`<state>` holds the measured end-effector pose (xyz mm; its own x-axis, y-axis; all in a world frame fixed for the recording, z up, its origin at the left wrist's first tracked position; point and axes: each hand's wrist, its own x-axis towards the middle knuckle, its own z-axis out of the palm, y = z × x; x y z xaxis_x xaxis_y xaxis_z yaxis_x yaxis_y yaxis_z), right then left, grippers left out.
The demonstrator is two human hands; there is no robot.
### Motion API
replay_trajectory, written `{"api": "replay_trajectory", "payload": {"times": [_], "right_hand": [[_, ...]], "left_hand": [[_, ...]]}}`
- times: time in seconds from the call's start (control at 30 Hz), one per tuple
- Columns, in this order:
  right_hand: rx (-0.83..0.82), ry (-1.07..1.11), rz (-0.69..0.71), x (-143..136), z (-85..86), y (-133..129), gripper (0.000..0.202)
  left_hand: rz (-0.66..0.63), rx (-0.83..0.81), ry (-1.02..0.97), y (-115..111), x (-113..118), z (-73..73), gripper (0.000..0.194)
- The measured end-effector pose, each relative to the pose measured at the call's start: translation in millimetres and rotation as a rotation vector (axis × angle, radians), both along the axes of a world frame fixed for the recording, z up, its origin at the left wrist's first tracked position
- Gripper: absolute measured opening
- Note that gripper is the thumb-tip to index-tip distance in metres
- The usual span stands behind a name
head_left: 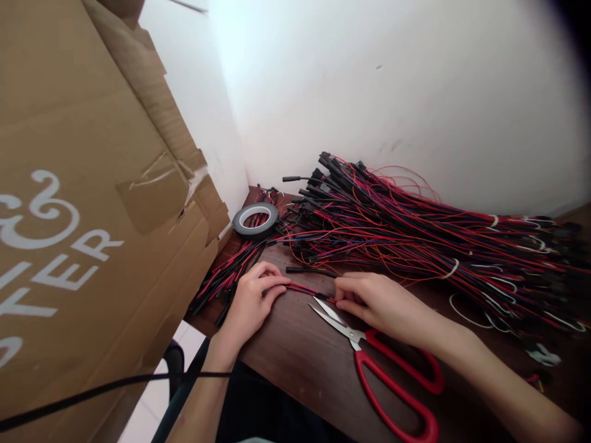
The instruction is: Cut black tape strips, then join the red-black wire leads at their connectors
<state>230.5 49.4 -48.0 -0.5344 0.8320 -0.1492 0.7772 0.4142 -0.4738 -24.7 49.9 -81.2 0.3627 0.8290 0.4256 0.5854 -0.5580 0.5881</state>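
1. Your left hand (256,298) pinches the red-and-black wires (302,288) between thumb and forefinger; both ends disappear inside your grips.
2. Your right hand (372,301) pinches their other side with curled fingers; its exact fingertip contact is hidden.
3. The wires lie between your hands, just above the table (295,344), their long axis running left to right and slanting slightly down toward your right hand.
4. A dark section near your right fingers is too small to identify.
5. A black plug lead (305,271) points left; its right end vanishes behind your right hand.
6. The red-handled scissors (356,335) sit partly open below, tips near the wires.
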Motion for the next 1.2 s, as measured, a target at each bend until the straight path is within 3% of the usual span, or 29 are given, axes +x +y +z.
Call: {"api": "replay_trajectory", "payload": {"times": [0.2,0.47,0.67,0.93,1.2], "right_hand": [[-0.007,-0.028,-0.100,-4,2.7,-3,0.004],[0.055,0.006,-0.104,-1,1.0,-1,0.017],[0.035,0.079,-0.151,-6,10.2,3,0.020],[-0.121,0.280,-0.083,0,20.4,9,0.037],[0.015,0.326,-0.161,3,24.0,-7,0.032]], "left_hand": [[0.043,-0.060,-0.045,-1,0,-0.1,0.025],[0.058,-0.079,-0.143,0,-1,-5.6,0.043],[0.133,-0.088,-0.137,0,1,-4.9,0.030],[0.153,-0.079,-0.278,0,-1,-1.9,0.011],[0.146,-0.053,-0.368,2,-3,-5.0,0.008]]}}
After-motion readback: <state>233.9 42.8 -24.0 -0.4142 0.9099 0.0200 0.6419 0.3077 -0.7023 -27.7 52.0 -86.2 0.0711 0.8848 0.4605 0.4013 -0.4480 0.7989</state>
